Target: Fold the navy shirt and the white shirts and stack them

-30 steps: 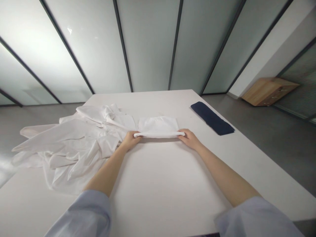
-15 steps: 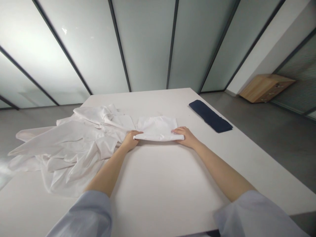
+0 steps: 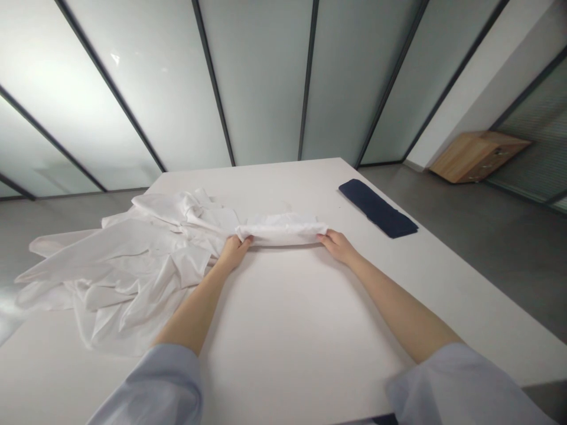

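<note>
A white cloth [image 3: 286, 234], folded into a narrow strip along its near side, lies across the table in front of me. Its left end is pinched between the thumb and fingers of my left hand [image 3: 235, 249]. At the right end my right hand [image 3: 337, 244] grips the same fold, thumb on the near side. Behind the fold a thin flat part of the cloth shows on the table. Some fingertips of both hands are hidden by the fabric. Close to my left hand and forearm lies a loose heap of white fabric [image 3: 150, 254].
The white table [image 3: 301, 330] carries everything. A folded dark navy cloth [image 3: 377, 208] lies near its right edge. Beyond the far edge stand frosted glass panels [image 3: 261, 77]. A wooden cabinet [image 3: 469, 156] is on the floor at the far right.
The near edge of the white cloth has been lifted and turned away from me, so less of its flat part shows. Both hands keep hold of its ends.
</note>
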{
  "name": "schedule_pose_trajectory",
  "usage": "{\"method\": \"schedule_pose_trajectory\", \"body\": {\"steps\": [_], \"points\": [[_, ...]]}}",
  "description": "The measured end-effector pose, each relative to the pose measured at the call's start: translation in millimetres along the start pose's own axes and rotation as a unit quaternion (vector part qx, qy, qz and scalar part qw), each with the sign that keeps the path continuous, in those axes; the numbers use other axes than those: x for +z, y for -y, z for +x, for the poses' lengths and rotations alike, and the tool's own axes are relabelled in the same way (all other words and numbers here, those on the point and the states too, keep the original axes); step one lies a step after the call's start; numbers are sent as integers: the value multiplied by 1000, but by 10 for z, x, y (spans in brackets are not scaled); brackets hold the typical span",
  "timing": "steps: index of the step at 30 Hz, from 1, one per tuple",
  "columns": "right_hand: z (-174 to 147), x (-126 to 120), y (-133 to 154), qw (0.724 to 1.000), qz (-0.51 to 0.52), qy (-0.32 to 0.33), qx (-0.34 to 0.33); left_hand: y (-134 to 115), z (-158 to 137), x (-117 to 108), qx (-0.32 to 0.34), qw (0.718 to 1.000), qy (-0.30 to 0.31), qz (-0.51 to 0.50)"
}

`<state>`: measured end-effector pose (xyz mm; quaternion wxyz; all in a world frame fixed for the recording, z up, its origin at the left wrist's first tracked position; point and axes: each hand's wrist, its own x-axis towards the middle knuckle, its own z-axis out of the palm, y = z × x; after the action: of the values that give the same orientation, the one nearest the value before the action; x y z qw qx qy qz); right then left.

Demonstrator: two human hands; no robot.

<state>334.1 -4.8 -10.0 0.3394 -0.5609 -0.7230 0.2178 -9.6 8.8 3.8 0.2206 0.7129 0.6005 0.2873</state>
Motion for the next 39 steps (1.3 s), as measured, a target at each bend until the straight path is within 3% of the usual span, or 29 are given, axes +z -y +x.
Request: {"method": "schedule_pose_trajectory", "body": {"steps": [3, 12, 22, 25, 28, 30, 32, 35, 39], "points": [[-14, -2, 45, 1000, 1, -16, 15, -4, -1, 2, -25, 999, -5, 27], [-37, 41, 126, 997, -61, -50, 24, -29, -8, 39, -15, 997, -28, 72], [-31, 97, 66, 990, -130, -39, 40, -81, -14, 45, -42, 981, -20, 190], [-26, 114, 22, 987, -140, -59, 42, -90, -40, 49, -29, 981, -74, 176], [-12, 93, -34, 982, -144, -121, -9, -135, -107, 19, 32, 974, -145, 173], [6, 51, -39, 976, -151, -152, -49, -206, -158, -16, 81, 967, -155, 184], [34, 6, 13, 972, -163, -153, -78, -310, -191, -39, 110, 965, -136, 193], [100, 11, 201, 971, -186, -100, -113, -488, -179, 10, 133, 966, -75, 210], [203, 237, 493, 964, -222, -9, -147, -639, -91, 233, 128, 966, -6, 226]]}}
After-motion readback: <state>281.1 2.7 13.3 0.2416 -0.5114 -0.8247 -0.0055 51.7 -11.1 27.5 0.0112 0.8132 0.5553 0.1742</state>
